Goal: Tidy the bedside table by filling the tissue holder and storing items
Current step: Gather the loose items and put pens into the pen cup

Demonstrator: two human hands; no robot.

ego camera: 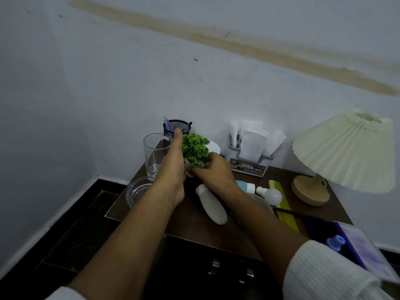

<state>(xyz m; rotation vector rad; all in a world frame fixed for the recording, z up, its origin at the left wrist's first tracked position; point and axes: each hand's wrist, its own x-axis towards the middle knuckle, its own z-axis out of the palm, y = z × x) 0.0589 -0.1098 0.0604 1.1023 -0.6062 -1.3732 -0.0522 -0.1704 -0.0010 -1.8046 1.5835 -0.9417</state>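
Presently, items on the table [194, 226]:
Plant: small green artificial plant [195, 149], rear centre of the table, held between both hands.
Left hand [172, 163]: against the plant's left side, forefinger stretched upward, other fingers around the base.
Right hand [213, 169]: fingers closed on the plant's base from the right.
Tissue holder [249, 158]: grey, at the wall right of the plant, white tissues [252, 137] standing in it.
Pen cup [177, 127]: black mesh, behind the plant, pens inside.
Glass [154, 155]: clear, upright, left edge.
Ashtray [138, 191]: clear glass, front of the glass.
Bottle [212, 205]: white, lying down, centre.
Bulb [270, 194]: lying right of the bottle.
Lamp [344, 152]: pleated shade, wooden base, right side.
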